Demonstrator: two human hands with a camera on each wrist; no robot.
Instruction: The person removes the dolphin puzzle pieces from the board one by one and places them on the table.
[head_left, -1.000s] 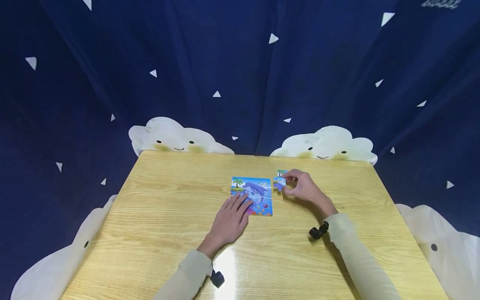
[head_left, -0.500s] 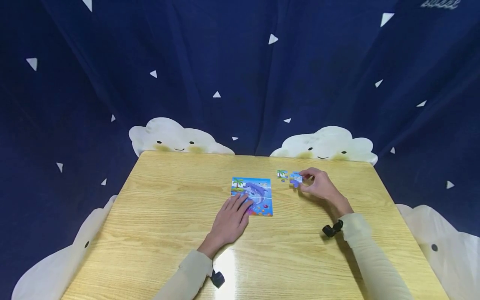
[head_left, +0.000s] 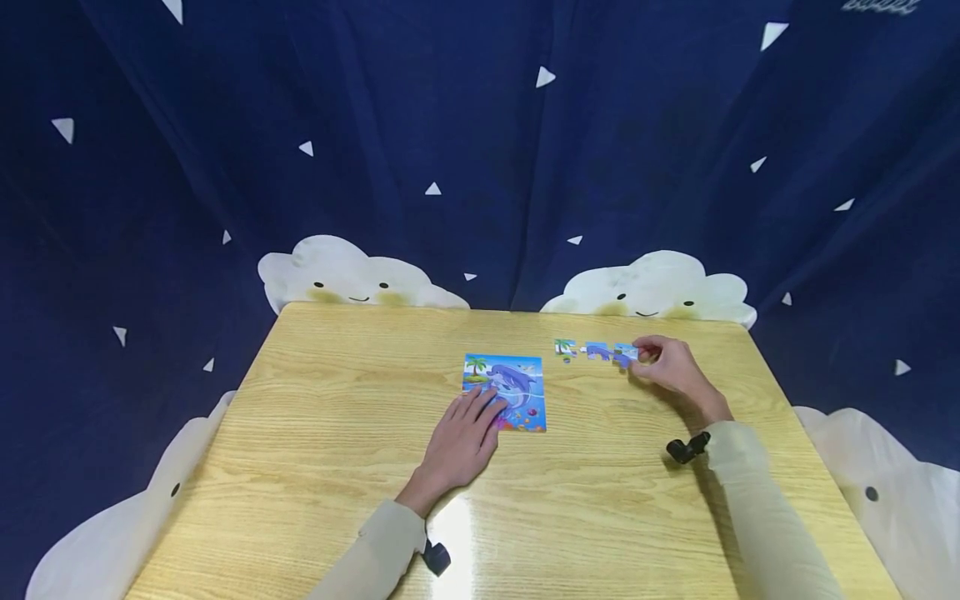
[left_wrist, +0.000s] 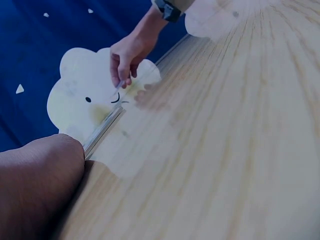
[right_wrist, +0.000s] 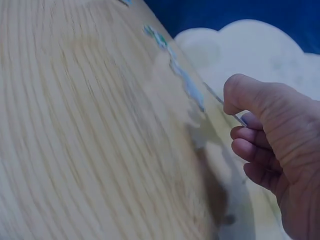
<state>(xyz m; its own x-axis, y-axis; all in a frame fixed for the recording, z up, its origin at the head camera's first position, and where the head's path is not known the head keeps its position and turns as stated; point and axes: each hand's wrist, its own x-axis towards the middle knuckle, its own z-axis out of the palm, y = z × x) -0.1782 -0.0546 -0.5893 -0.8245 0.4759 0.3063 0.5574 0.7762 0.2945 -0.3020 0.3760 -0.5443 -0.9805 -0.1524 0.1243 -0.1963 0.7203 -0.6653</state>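
On the table I see the right hand, beyond and right of the card, pinching the end piece between thumb and fingertips. The left hand rests over the card's near left, fingers extended. Within the pinch, the end piece is farthest right of the card; the dolphin piece comes next, the palm piece nearest the card.

A navy curtain scattered with small white triangles hangs behind the wood-grained bench; two smiling white cloud prints line the bench's far edge, pale lettering cut off at upper right
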